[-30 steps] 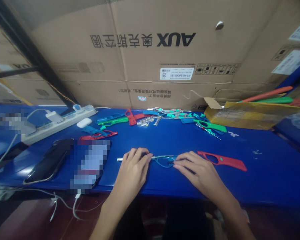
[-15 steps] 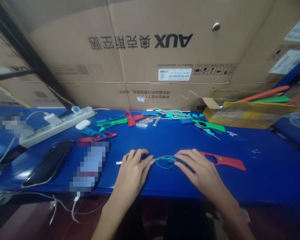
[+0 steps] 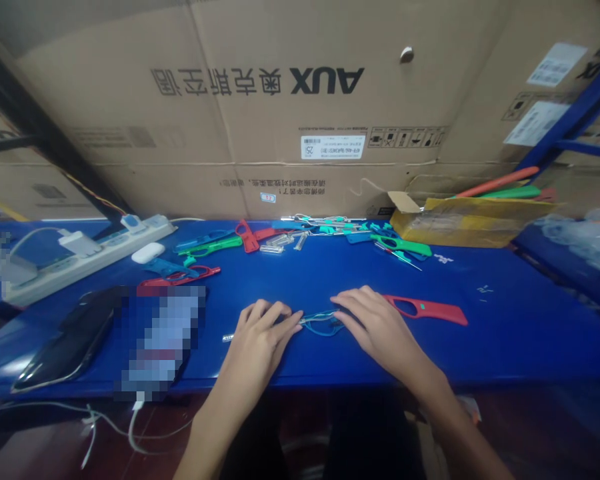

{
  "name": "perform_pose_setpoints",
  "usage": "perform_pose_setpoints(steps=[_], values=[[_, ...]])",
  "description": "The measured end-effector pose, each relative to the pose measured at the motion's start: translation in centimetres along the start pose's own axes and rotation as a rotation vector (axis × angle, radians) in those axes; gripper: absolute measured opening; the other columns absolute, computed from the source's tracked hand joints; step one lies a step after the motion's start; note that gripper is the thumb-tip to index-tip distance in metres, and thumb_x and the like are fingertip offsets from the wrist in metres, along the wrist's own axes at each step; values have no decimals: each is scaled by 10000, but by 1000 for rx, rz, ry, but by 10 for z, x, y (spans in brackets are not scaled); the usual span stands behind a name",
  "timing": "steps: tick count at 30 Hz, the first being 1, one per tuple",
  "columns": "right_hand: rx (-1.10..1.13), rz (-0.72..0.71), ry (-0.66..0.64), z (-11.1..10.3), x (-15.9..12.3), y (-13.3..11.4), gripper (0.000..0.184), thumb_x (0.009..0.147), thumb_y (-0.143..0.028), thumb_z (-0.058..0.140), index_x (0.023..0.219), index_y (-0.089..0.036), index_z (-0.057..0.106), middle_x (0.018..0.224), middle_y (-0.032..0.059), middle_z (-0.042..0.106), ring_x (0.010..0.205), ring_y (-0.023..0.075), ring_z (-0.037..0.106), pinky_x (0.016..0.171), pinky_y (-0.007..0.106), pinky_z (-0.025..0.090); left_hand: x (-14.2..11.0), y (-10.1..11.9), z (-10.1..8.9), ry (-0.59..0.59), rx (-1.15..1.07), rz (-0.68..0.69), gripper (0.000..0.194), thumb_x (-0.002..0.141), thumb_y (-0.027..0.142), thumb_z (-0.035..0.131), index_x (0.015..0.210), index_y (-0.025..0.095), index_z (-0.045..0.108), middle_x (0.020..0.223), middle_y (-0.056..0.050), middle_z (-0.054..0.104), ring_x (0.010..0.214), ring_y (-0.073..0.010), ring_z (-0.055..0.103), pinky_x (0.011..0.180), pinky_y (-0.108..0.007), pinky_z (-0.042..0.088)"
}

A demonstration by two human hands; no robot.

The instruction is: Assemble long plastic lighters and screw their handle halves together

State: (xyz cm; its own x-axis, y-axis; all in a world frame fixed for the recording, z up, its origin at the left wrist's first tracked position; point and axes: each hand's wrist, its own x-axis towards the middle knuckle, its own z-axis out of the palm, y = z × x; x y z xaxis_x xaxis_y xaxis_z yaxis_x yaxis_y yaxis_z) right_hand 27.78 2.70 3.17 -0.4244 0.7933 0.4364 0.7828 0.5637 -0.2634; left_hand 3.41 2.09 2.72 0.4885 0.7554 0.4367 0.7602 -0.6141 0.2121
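Note:
A blue plastic lighter casing [image 3: 323,329] with a looped grip and a thin pale wire lies on the blue table between my hands. My left hand [image 3: 265,330] is closed over its narrow end, thumb and fingertips pinching it; a shiny metal tip [image 3: 228,338] sticks out to the left. At the grip end, my right hand [image 3: 380,327] has thumb and forefinger on the casing and wire, partly covering them. Just beyond the right hand lies a red lighter casing [image 3: 443,312], its left part hidden behind that hand.
Several coloured casings, clear small tanks [image 3: 273,249] and metal rods with green parts [image 3: 325,227] lie along the back. A yellow-taped carton [image 3: 470,223] stands back right. Left are a power strip [image 3: 95,257], a dark pouch [image 3: 73,340] and a phone [image 3: 165,340] on a cable.
The view has shifted, so most things sit further left. My right hand has moved slightly up along the casing, and the wire now lies closer along its upper edge.

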Motion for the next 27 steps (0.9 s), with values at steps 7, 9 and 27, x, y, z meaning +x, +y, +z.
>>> perform_pose_setpoints(steps=[7, 9, 27], values=[[-15, -62, -63, -3, 2, -2, 191, 1003, -276, 563, 1035, -229, 746, 1080, 52, 743, 945, 198, 616, 816, 344, 452, 3, 4, -2, -23, -35, -50, 193, 1050, 276, 462, 1024, 223, 646, 1022, -22, 687, 951, -199, 578, 906, -387, 399], [-27, -84, -60, -3, 2, 0, 201, 1012, -249, 546, 1030, -234, 746, 1080, 43, 749, 935, 186, 620, 791, 329, 427, 4, 4, -2, -13, -22, -35, 210, 1052, 271, 453, 982, 225, 646, 1012, -25, 690, 954, -205, 574, 895, -386, 394], [-625, -543, -359, -26, 43, -19, 170, 886, -58, 600, 784, -167, 681, 720, 62, 685, 754, 210, 612, 697, 341, 374, -1, 6, -4, 33, -116, -26, 157, 1025, 250, 529, 973, 238, 676, 1029, 3, 739, 974, -193, 605, 958, -408, 351]])
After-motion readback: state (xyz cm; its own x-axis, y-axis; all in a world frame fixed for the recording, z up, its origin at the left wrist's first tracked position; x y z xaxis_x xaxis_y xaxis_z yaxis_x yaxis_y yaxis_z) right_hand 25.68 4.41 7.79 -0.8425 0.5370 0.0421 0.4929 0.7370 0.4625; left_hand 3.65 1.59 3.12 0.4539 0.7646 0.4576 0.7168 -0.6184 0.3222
